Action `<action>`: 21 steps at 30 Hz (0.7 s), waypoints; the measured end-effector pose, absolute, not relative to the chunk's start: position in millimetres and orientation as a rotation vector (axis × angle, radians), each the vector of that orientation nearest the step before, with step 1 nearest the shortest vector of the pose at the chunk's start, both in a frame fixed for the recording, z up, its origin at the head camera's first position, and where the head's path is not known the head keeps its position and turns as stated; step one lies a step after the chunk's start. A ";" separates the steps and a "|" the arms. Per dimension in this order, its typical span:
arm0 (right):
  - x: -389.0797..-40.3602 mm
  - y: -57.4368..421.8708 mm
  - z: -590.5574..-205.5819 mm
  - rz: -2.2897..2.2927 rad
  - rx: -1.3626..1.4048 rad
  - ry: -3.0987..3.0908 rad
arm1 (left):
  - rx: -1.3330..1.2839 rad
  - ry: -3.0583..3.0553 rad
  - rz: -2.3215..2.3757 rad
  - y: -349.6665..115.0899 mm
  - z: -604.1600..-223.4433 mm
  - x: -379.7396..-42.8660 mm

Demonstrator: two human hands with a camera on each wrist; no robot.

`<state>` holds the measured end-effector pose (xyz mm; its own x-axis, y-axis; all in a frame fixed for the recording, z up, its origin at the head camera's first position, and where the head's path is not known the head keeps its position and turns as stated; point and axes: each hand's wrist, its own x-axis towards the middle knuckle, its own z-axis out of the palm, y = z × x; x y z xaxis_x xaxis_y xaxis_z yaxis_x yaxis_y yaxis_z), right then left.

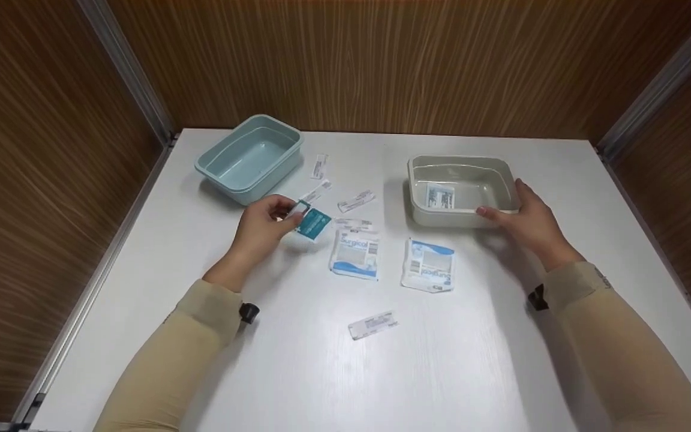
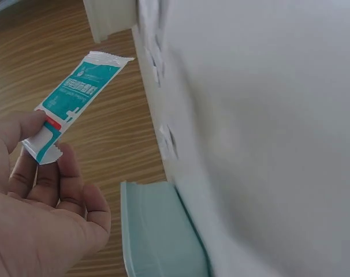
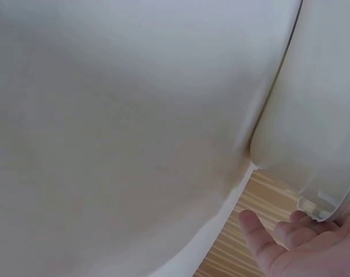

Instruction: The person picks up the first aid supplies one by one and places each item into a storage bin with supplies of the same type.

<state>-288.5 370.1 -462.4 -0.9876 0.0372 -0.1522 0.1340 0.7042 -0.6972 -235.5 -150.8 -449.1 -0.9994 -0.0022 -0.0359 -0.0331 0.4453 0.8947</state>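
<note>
My left hand pinches a small teal-and-white packet between thumb and fingers, above the table. In the left wrist view the packet shows a red stripe and a white cross. With my right hand I grip the near right corner of a beige plastic bin, thumb on its front rim and fingers along its right side. Inside that bin lies a blue-and-white packet. Two flat packets marked "Surgical," one on the left and one on the right, lie between the hands.
A light blue bin stands at the back left, beyond my left hand. Several narrow white packets, such as one in the middle and one nearer me, lie on the white table. Wood-grain panels enclose the table's back and sides.
</note>
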 end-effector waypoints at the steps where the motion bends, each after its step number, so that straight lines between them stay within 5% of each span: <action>1: -288.9 369.8 -462.6 -1.152 0.142 2.783 | -0.030 2.643 1.651 -148.3 -447.3 -236.5; 21: -273.5 370.4 -461.3 -1.152 0.123 2.788 | 0.185 2.596 1.806 -84.0 -420.3 -256.8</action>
